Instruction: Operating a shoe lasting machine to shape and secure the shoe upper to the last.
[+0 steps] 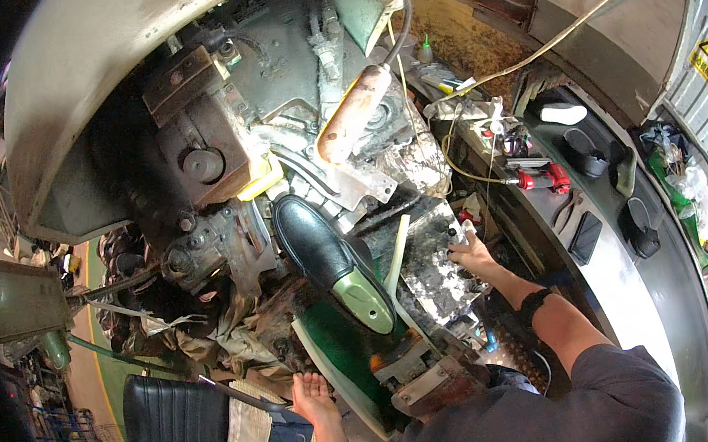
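A black shoe upper on a green last sits sole-up in the middle of a large grimy machine. My right hand rests with fingers spread on a dirty grey metal plate just right of the shoe. My left hand hangs open low down, beside a cloth-covered pad and left of a green curved guard. Neither hand holds anything.
A black ribbed seat cushion lies at lower left. A dark curved bench on the right carries black shoe parts, a red tool and a white object. A brown-handled lever and yellow hose hang above.
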Demonstrator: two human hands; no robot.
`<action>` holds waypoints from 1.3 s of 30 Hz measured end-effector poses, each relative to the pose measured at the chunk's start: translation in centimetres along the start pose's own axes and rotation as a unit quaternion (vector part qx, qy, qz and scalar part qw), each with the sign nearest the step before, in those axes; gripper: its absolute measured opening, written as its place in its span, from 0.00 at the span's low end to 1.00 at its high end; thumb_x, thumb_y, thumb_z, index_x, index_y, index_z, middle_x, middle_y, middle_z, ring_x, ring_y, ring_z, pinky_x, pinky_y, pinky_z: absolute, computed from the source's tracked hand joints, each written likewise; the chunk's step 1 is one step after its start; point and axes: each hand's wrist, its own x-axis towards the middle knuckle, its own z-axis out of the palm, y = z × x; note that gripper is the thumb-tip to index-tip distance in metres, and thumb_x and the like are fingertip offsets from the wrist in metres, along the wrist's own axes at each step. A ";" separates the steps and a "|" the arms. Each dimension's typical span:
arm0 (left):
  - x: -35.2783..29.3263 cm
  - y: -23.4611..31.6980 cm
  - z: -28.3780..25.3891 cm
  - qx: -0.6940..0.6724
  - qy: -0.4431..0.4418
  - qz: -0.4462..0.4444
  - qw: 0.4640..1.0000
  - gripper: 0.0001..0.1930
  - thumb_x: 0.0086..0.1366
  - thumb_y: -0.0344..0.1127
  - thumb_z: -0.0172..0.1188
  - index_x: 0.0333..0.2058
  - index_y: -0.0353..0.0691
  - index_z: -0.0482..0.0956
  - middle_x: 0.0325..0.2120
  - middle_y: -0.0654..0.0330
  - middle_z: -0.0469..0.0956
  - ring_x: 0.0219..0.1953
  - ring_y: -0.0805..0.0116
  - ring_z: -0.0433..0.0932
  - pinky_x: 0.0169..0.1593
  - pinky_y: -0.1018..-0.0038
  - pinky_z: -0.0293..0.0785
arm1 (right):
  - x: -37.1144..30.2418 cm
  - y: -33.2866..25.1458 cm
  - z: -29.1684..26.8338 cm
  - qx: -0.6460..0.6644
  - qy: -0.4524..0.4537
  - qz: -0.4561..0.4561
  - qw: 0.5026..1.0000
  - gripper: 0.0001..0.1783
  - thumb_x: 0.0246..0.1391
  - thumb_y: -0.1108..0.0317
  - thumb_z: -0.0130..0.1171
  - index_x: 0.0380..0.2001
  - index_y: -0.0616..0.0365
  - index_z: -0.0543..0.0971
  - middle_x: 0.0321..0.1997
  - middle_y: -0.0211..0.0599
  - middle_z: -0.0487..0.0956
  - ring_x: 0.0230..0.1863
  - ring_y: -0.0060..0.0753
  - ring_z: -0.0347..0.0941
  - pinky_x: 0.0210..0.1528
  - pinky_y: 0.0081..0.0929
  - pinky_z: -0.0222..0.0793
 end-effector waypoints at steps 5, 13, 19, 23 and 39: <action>1.7 -0.8 -5.0 0.030 0.033 0.030 0.999 0.16 0.67 0.44 0.63 0.45 0.39 0.75 0.37 0.59 0.78 0.39 0.66 0.77 0.46 0.69 0.76 | -1.3 6.2 -4.7 0.035 0.078 0.039 0.996 0.47 0.50 0.72 0.66 0.68 0.72 0.53 0.50 0.45 0.80 0.49 0.39 0.77 0.51 0.37 0.73; 8.3 -6.7 -17.0 0.197 0.099 -0.054 0.974 0.15 0.62 0.34 0.65 0.46 0.34 0.78 0.37 0.58 0.81 0.38 0.64 0.79 0.41 0.69 0.77 | -2.7 9.2 -1.2 0.052 0.001 0.108 0.993 0.54 0.49 0.72 0.67 0.71 0.71 0.44 0.40 0.46 0.79 0.30 0.30 0.77 0.30 0.31 0.73; 9.2 -12.9 -15.2 0.262 0.000 -0.049 0.964 0.20 0.61 0.30 0.66 0.49 0.25 0.78 0.37 0.54 0.83 0.35 0.64 0.81 0.40 0.71 0.78 | -7.4 5.0 -5.9 0.094 0.018 0.148 0.984 0.55 0.52 0.72 0.65 0.73 0.69 0.40 0.47 0.49 0.77 0.37 0.34 0.78 0.38 0.34 0.74; 7.5 -11.2 -11.9 0.284 -0.033 -0.118 0.951 0.18 0.62 0.28 0.64 0.49 0.26 0.78 0.37 0.56 0.83 0.34 0.68 0.81 0.40 0.74 0.77 | -10.2 7.2 -8.0 0.186 0.112 0.109 0.970 0.43 0.54 0.70 0.67 0.68 0.63 0.57 0.34 0.43 0.80 0.31 0.35 0.77 0.34 0.38 0.73; -0.4 2.0 2.7 0.338 -0.141 0.274 0.889 0.21 0.64 0.35 0.65 0.53 0.30 0.76 0.48 0.51 0.80 0.50 0.65 0.79 0.55 0.71 0.73 | -11.3 -12.8 -4.3 0.210 -0.090 -0.189 0.955 0.21 0.59 0.69 0.61 0.52 0.72 0.72 0.44 0.46 0.82 0.45 0.31 0.79 0.51 0.27 0.75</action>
